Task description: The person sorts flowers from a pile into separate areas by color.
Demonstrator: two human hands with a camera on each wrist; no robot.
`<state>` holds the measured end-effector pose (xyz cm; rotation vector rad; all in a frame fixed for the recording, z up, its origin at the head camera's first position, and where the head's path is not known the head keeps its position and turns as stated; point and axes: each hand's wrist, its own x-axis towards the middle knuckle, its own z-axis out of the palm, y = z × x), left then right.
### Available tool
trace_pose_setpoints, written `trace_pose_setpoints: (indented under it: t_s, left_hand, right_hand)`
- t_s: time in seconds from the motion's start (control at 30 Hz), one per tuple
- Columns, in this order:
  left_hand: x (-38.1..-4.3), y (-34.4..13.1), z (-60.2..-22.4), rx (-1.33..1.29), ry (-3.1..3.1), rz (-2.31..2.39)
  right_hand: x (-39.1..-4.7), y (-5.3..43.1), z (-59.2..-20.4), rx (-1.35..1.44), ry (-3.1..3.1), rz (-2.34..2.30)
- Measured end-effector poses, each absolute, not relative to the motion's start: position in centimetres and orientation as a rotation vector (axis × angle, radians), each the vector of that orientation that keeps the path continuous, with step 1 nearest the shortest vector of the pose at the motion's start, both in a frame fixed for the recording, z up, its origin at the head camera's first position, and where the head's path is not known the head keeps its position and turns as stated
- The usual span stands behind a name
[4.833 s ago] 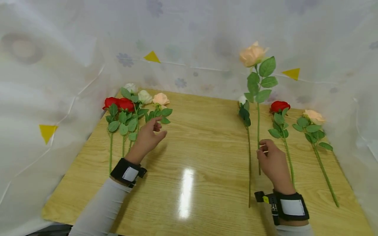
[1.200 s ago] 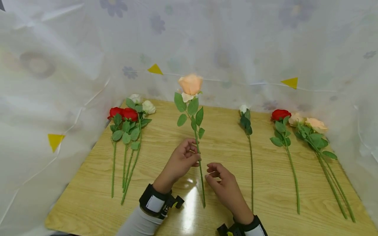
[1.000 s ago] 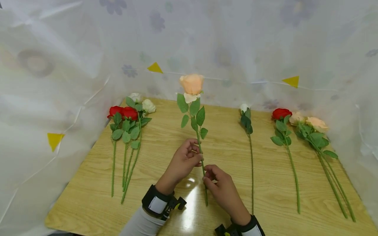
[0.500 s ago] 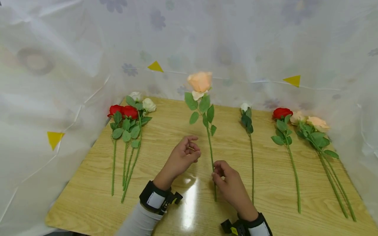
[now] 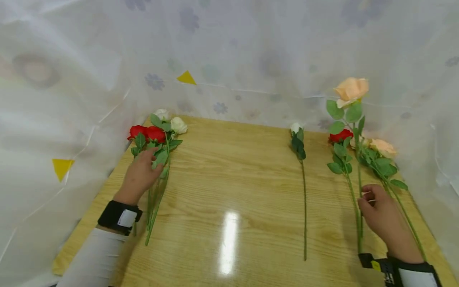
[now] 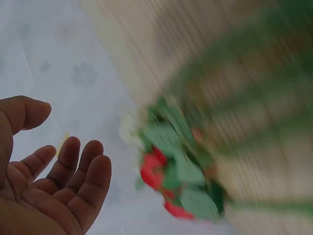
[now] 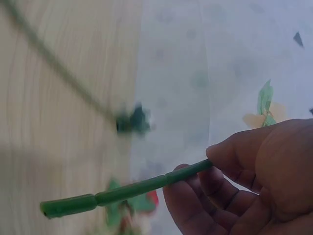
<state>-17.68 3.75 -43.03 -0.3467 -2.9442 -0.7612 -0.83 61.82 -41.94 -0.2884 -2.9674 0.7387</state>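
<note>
My right hand (image 5: 387, 219) pinches the green stem (image 7: 132, 190) of a peach rose (image 5: 351, 89) between thumb and fingers. The rose stands upright over the right-hand flowers, its bloom in front of the back sheet. A red rose (image 5: 340, 136) and two peach roses (image 5: 383, 147) lie beneath and beside it. On the other side, my left hand (image 5: 140, 175) hovers over the left bunch, overlapping its leaves in the head view. Two red roses (image 5: 155, 134) and two white roses (image 5: 178, 125) make up that bunch. In the left wrist view its fingers are loosely bent, holding nothing.
A single white rose (image 5: 295, 127) with dark leaves lies right of the middle of the wooden table (image 5: 229, 171). A pale flowered sheet (image 5: 251, 48) hangs behind and at the sides, with yellow triangles (image 5: 186, 77) on it.
The peach rose passed from my left hand to my right, which carried it rightward. My left hand let go and moved left. The peach rose held earliest now lies at right.
</note>
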Motion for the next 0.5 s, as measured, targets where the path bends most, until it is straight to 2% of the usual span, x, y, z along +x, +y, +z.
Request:
trace_pose_setpoints:
  t_s: [0.2,0.5]
  left_hand:
    - [-17.1,-0.3,-43.2,-0.295,-3.000,-0.642]
    - [-16.7,-1.0,-44.8,-0.249,-3.144,-0.659]
  right_hand:
    - [0.9,67.9,-41.6,-0.579,-3.048,0.494]
    - [2.2,73.1,-44.1,-0.922,-3.127,0.498]
